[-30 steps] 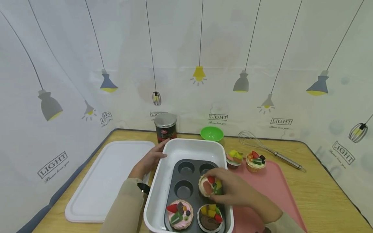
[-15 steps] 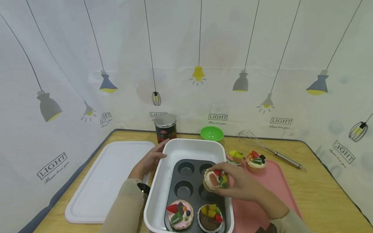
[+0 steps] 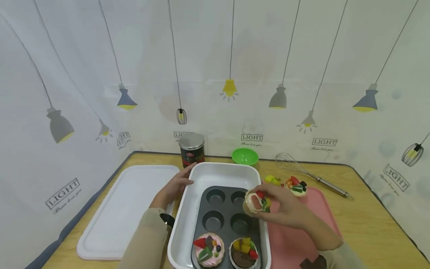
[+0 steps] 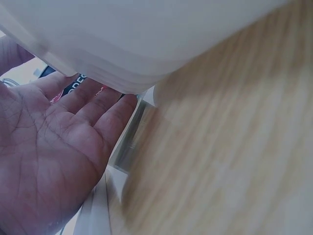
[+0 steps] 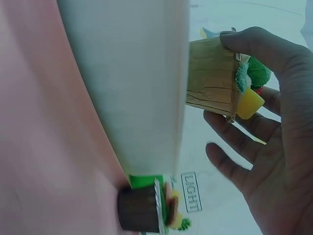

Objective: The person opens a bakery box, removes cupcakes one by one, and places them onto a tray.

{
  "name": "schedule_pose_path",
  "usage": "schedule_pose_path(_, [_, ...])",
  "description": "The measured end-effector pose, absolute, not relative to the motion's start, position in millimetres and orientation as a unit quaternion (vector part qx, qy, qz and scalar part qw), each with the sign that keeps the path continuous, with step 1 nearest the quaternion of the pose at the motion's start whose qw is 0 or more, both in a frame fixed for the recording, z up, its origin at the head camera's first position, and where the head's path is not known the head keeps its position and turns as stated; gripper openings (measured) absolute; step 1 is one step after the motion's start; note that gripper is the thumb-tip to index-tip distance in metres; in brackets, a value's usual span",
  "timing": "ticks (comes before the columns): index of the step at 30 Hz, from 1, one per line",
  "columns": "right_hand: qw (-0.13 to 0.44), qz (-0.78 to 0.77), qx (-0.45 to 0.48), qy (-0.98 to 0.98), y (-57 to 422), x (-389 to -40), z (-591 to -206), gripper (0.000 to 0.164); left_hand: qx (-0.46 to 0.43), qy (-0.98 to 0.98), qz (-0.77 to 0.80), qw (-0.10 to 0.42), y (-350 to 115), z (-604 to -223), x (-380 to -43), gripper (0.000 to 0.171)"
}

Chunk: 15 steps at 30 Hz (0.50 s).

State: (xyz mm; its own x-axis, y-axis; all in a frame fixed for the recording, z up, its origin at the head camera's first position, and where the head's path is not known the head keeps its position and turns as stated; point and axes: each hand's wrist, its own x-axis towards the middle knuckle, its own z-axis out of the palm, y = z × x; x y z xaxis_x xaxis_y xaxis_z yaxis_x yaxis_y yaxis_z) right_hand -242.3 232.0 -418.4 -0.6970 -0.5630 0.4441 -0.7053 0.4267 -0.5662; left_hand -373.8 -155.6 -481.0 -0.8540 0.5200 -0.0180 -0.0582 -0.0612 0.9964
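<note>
The right hand point(image 3: 285, 206) pinches a cupcake point(image 3: 251, 204) over the tin's point(image 3: 227, 236) right edge, perhaps clear of the dish point(image 3: 223, 175); the left hand point(image 3: 172, 189), fingers straight, touches the dish's left side.

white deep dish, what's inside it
A dark muffin tin, with a pink cupcake and a chocolate cupcake in its nearest visible cups. The tin hides the white dish floor beneath it.
</note>
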Motion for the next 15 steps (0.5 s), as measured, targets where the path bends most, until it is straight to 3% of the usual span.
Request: schedule_pose_path(15, [0.137, 0.32, 0.272, -0.897, 282, -240, -418, 0.054, 0.172, 0.663, 0.702, 0.197, -156, -483, -374, 0.083])
